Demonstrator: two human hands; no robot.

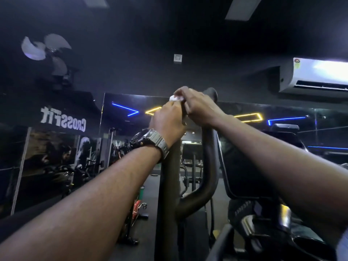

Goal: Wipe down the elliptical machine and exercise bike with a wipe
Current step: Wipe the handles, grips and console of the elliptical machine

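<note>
Both of my hands are raised at the top of the elliptical machine's tall black handle bars (208, 166). My left hand (167, 121), with a wristwatch, is wrapped around the top of the left bar (167, 185). My right hand (195, 106) is closed over a small white wipe (176, 98) pressed against the bar top between the two hands. The rounded end of the right bar (211, 92) sticks up just behind my right hand. The machine's dark console panel (244, 166) stands to the right of the bars.
A mirror wall ahead reflects blue and yellow light strips and gym equipment. A wall fan (47, 49) hangs at upper left and an air conditioner (316, 76) at upper right. A bike with red parts (136, 208) stands lower left of the bars.
</note>
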